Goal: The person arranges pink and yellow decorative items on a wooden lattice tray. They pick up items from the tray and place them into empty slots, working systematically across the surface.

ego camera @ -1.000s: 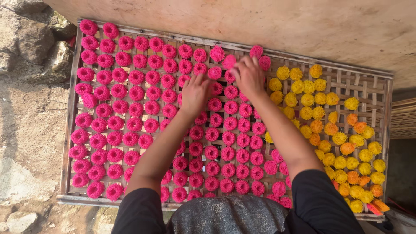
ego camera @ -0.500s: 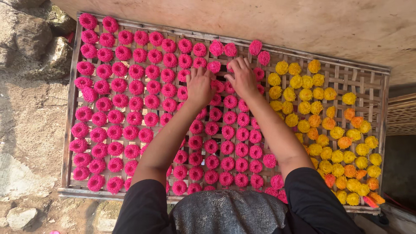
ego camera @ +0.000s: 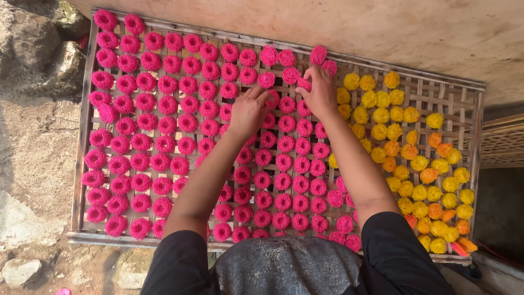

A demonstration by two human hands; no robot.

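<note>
Up near the far edge of the woven tray (ego camera: 459, 109), the right hand (ego camera: 319, 94) pinches a pink flower (ego camera: 304, 83). Just beside it, the left hand (ego camera: 248, 109) rests with loose fingers on pink blooms (ego camera: 164, 125).

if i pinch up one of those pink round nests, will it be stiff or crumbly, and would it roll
The pink nests look like coils of fine strands, so probably light and somewhat crumbly at the edges. They lie flat as discs on the woven bamboo tray, so rolling seems unlikely. The right hand pinches one with only its fingertips, suggesting little weight.

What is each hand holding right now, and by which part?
The right hand pinches a pink round piece by its edge. The left hand only touches the pink pieces.
</note>
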